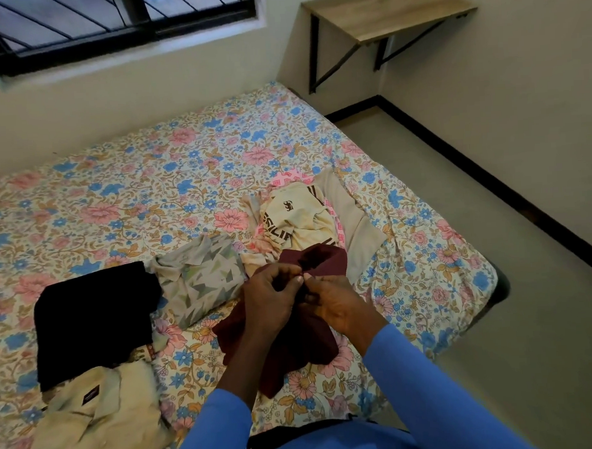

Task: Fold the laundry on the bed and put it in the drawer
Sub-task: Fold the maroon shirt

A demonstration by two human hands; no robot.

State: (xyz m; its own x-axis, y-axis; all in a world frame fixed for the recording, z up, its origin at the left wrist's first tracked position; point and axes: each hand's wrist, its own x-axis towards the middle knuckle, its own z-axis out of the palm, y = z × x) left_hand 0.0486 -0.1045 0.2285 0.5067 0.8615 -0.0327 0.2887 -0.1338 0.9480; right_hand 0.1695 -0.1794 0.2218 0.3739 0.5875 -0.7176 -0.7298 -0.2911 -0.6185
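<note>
My left hand (274, 296) and right hand (333, 303) meet over the maroon garment (294, 341) — both pinch its bunched upper edge, the rest draped on the floral bed (114, 185). Beside it: black folded cloth (93, 317), grey patterned shirt (201, 280), cream shirt (102, 416) — unfolded pile (297, 217) behind.

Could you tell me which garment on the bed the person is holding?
The maroon garment, gripped by the left hand and right hand; the black garment, patterned top and cream shirt lie untouched.
</note>
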